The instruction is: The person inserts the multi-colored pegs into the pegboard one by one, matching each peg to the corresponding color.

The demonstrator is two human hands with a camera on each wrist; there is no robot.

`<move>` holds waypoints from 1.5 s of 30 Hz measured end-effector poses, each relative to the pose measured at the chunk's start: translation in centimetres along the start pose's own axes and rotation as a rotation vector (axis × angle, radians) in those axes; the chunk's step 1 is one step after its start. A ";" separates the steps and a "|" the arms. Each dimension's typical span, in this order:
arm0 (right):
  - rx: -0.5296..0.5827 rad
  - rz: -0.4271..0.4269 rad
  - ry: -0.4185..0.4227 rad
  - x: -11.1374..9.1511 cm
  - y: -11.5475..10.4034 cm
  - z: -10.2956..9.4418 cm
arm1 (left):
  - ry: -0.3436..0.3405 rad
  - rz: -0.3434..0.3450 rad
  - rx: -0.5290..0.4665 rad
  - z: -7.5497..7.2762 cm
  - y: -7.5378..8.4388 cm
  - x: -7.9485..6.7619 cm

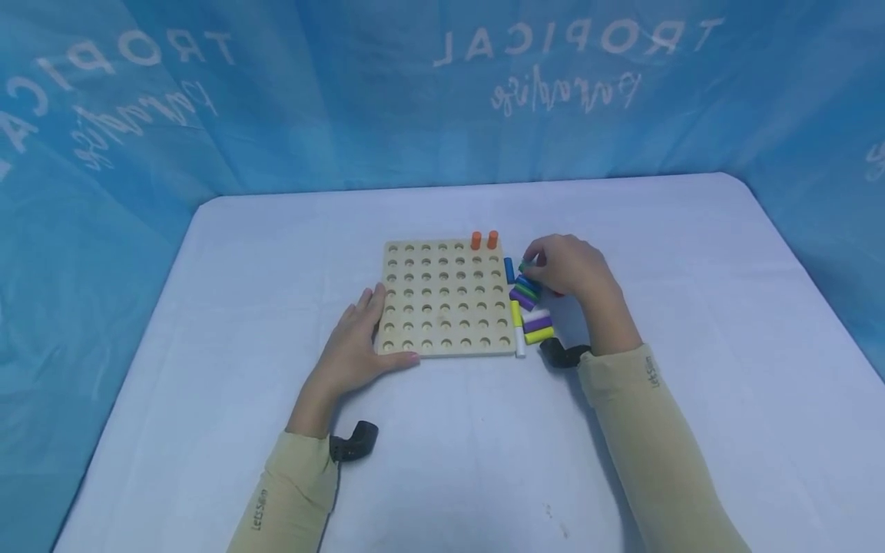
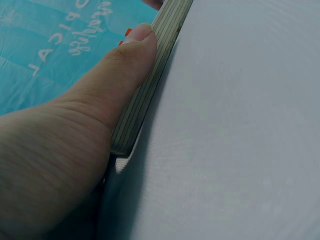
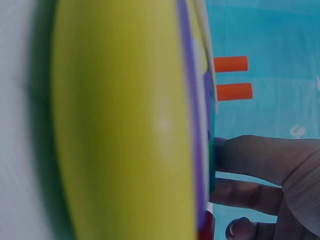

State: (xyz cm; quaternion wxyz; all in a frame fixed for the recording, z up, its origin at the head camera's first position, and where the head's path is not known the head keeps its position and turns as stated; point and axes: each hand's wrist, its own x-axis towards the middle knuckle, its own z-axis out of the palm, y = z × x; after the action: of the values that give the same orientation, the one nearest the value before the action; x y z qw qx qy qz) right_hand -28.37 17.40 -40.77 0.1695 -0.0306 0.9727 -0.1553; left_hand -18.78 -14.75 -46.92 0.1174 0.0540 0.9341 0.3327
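A square wooden pegboard [image 1: 435, 299] with rows of round holes lies on the table, two orange pegs [image 1: 476, 240] upright in its far right holes. My left hand [image 1: 354, 349] rests at its near left corner, fingers along the left side. In the left wrist view the straight thumb [image 2: 132, 55] lies against the board's layered edge [image 2: 145, 95]. Right of the board, my right hand [image 1: 570, 265] pinches a small green peg [image 1: 522, 266] between thumb and fingertips, above a loose group of pegs. The right wrist view shows these fingers partly hidden behind a large, close yellow peg [image 3: 120, 120].
Loose pegs lie along the board's right side: a blue one [image 1: 509, 270], a white one [image 1: 520, 342], and several purple, green and yellow ones. A white cloth [image 1: 442, 445] covers the table. Blue printed curtains [image 1: 387, 100] hang behind and at the sides.
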 end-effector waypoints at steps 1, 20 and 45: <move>-0.007 0.000 0.004 0.0 0.0 0.0 | -0.003 -0.004 -0.001 0.0 0.0 0.0; -0.014 0.007 0.057 0.1 0.0 0.3 | -0.005 0.005 0.000 -0.2 0.3 -0.4; 0.101 -0.008 0.211 0.2 -1.1 -0.5 | 0.006 0.015 0.012 -0.1 0.3 -0.1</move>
State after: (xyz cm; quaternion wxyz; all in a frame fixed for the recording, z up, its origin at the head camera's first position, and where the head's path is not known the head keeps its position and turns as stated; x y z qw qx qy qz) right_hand -28.77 16.52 -40.05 0.0666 -0.0093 0.9760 -0.2070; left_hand -18.73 -14.66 -46.64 0.1120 0.0606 0.9361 0.3278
